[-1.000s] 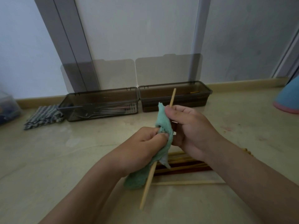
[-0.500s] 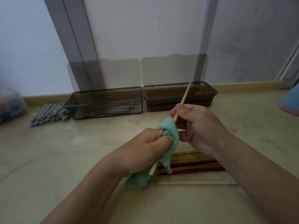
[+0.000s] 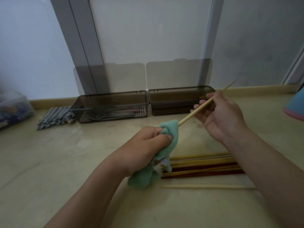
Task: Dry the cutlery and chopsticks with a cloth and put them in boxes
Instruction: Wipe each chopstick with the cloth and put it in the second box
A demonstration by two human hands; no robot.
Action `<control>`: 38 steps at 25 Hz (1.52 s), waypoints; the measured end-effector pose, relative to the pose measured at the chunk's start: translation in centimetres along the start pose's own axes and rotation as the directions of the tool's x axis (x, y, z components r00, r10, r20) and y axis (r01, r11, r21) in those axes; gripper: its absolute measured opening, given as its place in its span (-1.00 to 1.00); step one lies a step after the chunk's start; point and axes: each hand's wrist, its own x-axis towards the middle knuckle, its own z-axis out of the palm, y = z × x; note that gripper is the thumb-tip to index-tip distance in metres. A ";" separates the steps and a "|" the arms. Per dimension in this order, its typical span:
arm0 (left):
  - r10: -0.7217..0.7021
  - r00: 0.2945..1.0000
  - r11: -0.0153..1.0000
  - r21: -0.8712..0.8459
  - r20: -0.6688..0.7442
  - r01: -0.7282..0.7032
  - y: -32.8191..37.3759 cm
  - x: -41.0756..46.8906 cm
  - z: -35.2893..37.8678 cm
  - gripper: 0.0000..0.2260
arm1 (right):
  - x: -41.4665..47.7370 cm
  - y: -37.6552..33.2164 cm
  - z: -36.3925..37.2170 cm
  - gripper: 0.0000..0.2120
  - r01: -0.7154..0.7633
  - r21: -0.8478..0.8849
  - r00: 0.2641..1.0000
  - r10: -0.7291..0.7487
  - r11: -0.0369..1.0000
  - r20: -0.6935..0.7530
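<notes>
My left hand (image 3: 146, 143) grips a bunched green cloth (image 3: 148, 168) above the floor. A pale wooden chopstick (image 3: 190, 115) slants up to the right out of the cloth's top, and my right hand (image 3: 220, 116) pinches its upper part between thumb and fingers. Only the chopstick's low tip is still inside the cloth. Several more chopsticks (image 3: 202, 168), pale and dark red, lie in a row on the floor below my hands. Against the wall stand two open smoky plastic boxes: the left box (image 3: 111, 97) holds metal cutlery, the right box (image 3: 179, 92) holds dark chopsticks.
A folded checked cloth (image 3: 55, 116) lies left of the boxes. A clear plastic container (image 3: 13, 107) sits at the far left edge. At the right edge I see a blue and pink object (image 3: 296, 106). Both box lids lean back against the wall.
My right hand has pulled the chopstick up and to the right through the cloth, so its lower end no longer sticks out below. The view has shifted a little to the left.
</notes>
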 end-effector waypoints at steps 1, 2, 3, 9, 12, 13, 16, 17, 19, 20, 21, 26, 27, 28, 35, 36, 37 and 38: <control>-0.003 0.998 0.999 -0.033 -0.060 0.001 -0.1 0.0 0.0 -0.77 | 0.1 -0.6 0.5 -0.75 0.078 -0.018 0.996 -0.077 0.997 0.051; 0.000 0.993 0.998 -0.056 -0.115 -0.007 -0.4 0.2 -0.1 -0.79 | 0.3 -1.2 1.3 -0.77 0.182 -0.053 0.977 -0.175 0.982 0.119; 0.005 0.988 0.998 -0.063 -0.157 -0.015 -0.6 0.4 -0.1 -0.79 | 0.6 -1.8 2.1 -0.79 0.315 -0.122 0.939 -0.290 0.941 0.187; 0.025 0.980 0.999 0.025 -0.199 -0.020 -1.4 0.9 -0.4 -0.74 | 7.2 -0.3 4.1 -0.77 0.745 -0.666 0.604 -0.442 0.020 0.663; 0.042 0.979 0.998 0.051 -0.197 -0.033 -1.5 1.0 -0.3 -0.74 | 10.1 1.8 3.0 -0.77 0.564 -0.772 0.783 -0.105 -0.292 0.613; 0.049 0.979 0.998 0.052 -0.197 -0.040 -1.6 1.1 -0.3 -0.73 | 10.6 2.0 2.7 -0.74 0.500 -0.790 0.835 -0.044 -0.355 0.548; 0.060 0.981 0.997 0.051 -0.182 -0.052 -1.7 1.2 -0.4 -0.70 | 10.6 2.2 2.5 -0.65 0.408 -0.812 0.897 0.016 -0.418 0.442; 0.063 0.982 0.997 0.053 -0.180 -0.055 -1.6 1.2 -0.3 -0.70 | 10.5 2.2 2.5 -0.59 0.396 -0.806 0.904 0.031 -0.439 0.427; 0.063 0.979 0.997 0.062 -0.192 -0.052 -1.7 1.1 -0.2 -0.68 | 10.2 2.2 2.3 -0.54 0.413 -0.797 0.897 0.045 -0.441 0.440; 0.061 0.977 0.997 0.065 -0.205 -0.048 -1.8 1.2 -0.2 -0.69 | 9.7 2.0 2.2 -0.58 0.440 -0.800 0.882 0.028 -0.408 0.470; 0.058 0.974 0.997 0.065 -0.219 -0.045 -2.0 1.3 -0.3 -0.70 | 9.2 1.5 2.0 -0.63 0.474 -0.803 0.859 -0.008 -0.361 0.512; 0.071 0.946 0.997 0.002 -0.318 -0.074 -2.4 1.6 -0.3 -0.73 | 2.0 -1.7 -0.3 -0.90 0.647 -0.749 0.762 0.113 -0.141 0.637; 0.080 0.936 0.997 0.007 -0.342 -0.083 -2.4 1.7 0.0 -0.73 | 0.4 -1.8 -1.0 -0.94 0.651 -0.752 0.749 0.248 -0.101 0.615; 0.091 0.926 0.996 0.022 -0.368 -0.089 -2.4 1.7 0.2 -0.74 | -0.8 -1.7 -1.6 -0.96 0.648 -0.757 0.724 0.372 -0.080 0.581; 0.087 0.839 0.996 0.051 -0.537 -0.071 -3.3 2.0 -0.4 -0.75 | -1.7 -0.2 -2.9 -0.95 0.683 -0.709 0.679 0.510 -0.175 0.528; 0.088 0.821 0.996 0.056 -0.564 -0.069 -3.4 2.1 -0.6 -0.74 | -1.7 -0.5 -2.9 -0.93 0.678 -0.716 0.702 0.434 -0.165 0.565; 0.088 0.805 0.996 0.053 -0.587 -0.071 -3.5 2.2 -0.6 -0.74 | -1.8 -0.8 -2.9 -0.92 0.660 -0.742 0.727 0.346 -0.116 0.593; 0.084 0.791 0.996 0.043 -0.605 -0.072 -3.4 2.2 -0.6 -0.74 | -2.0 -1.0 -2.9 -0.90 0.647 -0.762 0.741 0.270 -0.038 0.615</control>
